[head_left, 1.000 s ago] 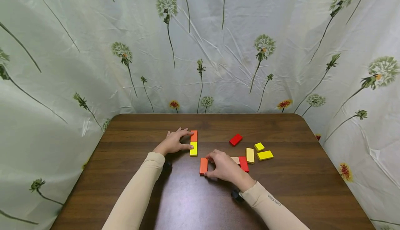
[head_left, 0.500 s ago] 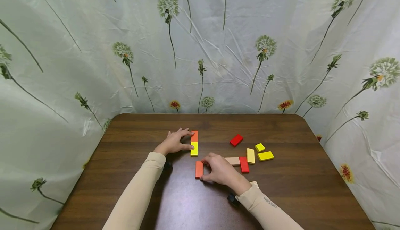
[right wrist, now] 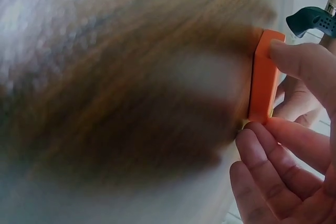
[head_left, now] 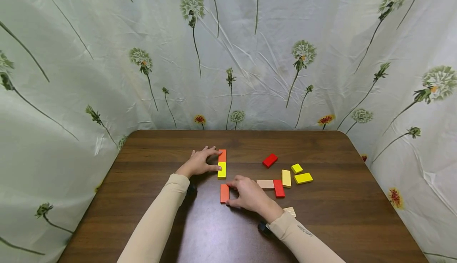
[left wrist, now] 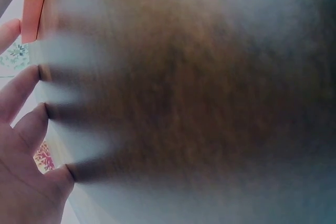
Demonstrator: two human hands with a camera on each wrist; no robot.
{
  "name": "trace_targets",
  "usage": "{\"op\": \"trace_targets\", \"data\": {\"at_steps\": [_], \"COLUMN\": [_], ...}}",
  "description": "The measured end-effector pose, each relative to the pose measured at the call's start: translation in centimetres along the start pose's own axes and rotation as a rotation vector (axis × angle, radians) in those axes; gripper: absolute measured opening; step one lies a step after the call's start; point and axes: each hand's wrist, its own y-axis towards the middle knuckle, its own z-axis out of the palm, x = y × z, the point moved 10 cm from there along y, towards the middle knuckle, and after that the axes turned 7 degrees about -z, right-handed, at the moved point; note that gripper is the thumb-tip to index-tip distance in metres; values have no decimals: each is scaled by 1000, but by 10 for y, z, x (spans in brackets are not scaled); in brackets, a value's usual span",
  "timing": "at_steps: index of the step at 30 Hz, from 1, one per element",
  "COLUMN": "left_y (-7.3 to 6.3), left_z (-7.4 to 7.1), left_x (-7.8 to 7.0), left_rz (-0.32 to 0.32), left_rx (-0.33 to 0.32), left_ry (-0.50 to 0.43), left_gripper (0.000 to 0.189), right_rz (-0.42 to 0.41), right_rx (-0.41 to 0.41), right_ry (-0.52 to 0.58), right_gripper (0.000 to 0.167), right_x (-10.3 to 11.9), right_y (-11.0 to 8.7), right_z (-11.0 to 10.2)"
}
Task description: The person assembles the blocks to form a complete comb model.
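In the head view my left hand [head_left: 200, 162] rests at the left side of a short row of two blocks. Its index fingertip touches the orange-red block [head_left: 222, 156]; the thumb tip touches the yellow block [head_left: 221, 171] in front of it. The other fingertips stand on the table in the left wrist view. Below that row, my right hand [head_left: 251, 193] pinches an orange block [head_left: 224, 194] at its two short ends, between thumb and index finger. This block [right wrist: 265, 77] lies against the tabletop in the right wrist view, apart from the row.
To the right on the brown wooden table [head_left: 157, 152] lie a red block [head_left: 270, 160], a pinkish block [head_left: 265, 185] touching another red block [head_left: 279, 189], a pale yellow block [head_left: 286, 179] and two yellow blocks [head_left: 303, 178]. A ridged cream block [head_left: 290, 211] is partly behind my right wrist.
My right hand has slid the orange block left and slightly nearer to me, to below the row. The ridged cream block has come into view. My left hand has stayed put.
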Motion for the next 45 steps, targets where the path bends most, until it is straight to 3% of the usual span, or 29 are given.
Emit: {"op": "trace_targets", "data": {"at_steps": [45], "left_y": [-2], "left_z": [-2], "left_x": [-1], "left_rz": [-3], "left_rx": [-8], "left_ry": [-36], "left_gripper": [68], "right_rz": [-30], "right_rx": [-83], "right_ry": [32], "right_gripper": [57], "right_x": [1], "right_y": [12], "right_z": [1]}}
